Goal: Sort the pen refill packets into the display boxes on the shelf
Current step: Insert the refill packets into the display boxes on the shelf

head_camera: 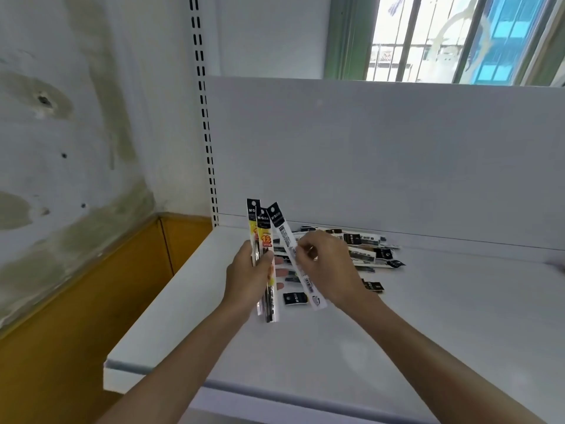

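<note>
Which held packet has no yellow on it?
The tilted white packet in the right hand; the two packets in the left hand carry yellow.

Two hands hold three packets: two yellow-labelled refill packets (265,240) in the left hand (249,276) and one white refill packet (286,237) in the right hand (328,264). One loose pile of packets (367,249) lies on the single white shelf (428,316), too overlapped to count exactly.

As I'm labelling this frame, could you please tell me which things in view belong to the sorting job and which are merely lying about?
Job: left hand gripping two yellow-labelled packets; right hand pinching a white packet; loose packets piled on the shelf.
Not part of it: slotted upright; barred window; stained wall.
</note>
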`<action>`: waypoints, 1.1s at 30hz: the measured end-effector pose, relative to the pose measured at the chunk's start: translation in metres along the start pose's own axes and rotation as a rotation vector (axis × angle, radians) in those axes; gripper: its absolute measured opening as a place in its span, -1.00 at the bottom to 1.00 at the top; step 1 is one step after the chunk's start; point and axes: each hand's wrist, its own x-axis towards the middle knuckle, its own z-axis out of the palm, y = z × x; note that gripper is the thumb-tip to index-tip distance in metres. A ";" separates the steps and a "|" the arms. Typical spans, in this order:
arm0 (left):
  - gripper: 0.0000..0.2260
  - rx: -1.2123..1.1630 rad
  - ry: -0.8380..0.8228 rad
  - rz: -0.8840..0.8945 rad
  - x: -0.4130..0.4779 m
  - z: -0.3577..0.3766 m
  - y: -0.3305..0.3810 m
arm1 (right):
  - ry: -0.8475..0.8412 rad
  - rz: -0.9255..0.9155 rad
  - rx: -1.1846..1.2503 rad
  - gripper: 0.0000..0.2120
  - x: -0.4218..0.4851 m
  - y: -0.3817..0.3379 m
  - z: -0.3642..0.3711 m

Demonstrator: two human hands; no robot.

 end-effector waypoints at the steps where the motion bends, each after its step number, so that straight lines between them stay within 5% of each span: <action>1: -0.90 0.011 -0.001 0.018 -0.001 0.002 0.001 | 0.006 -0.048 -0.015 -0.87 -0.002 -0.001 0.004; 6: -0.77 0.035 -0.060 -0.048 -0.001 0.011 0.004 | -0.056 -0.111 0.048 -0.83 -0.011 -0.007 0.015; 12: -0.85 0.040 -0.031 -0.014 -0.006 0.024 0.002 | -0.057 0.090 0.289 -0.92 -0.026 0.001 -0.004; 17: -0.89 -0.183 0.001 -0.088 -0.019 0.064 0.023 | -0.288 0.219 0.254 -0.57 -0.047 0.019 -0.035; 21: -0.86 -0.238 -0.117 -0.035 -0.042 0.107 0.033 | -0.309 0.182 0.159 -0.68 -0.064 0.046 -0.072; 24: -0.79 0.046 -0.199 0.021 -0.057 0.138 0.037 | -0.322 0.226 0.084 -0.84 -0.082 0.072 -0.109; 26: -0.67 0.455 -0.211 0.228 -0.068 0.153 0.040 | -0.341 0.264 0.003 -0.89 -0.098 0.094 -0.139; 28: -0.63 0.855 -0.035 0.667 -0.081 0.167 0.046 | -0.370 0.315 -0.048 -0.86 -0.116 0.116 -0.173; 30: -0.75 0.978 0.025 1.079 -0.095 0.186 0.051 | -0.431 0.343 -0.109 -0.85 -0.133 0.135 -0.206; 33: -0.51 1.171 -0.239 1.300 -0.106 0.230 0.050 | -0.533 0.339 -0.192 -0.89 -0.156 0.152 -0.248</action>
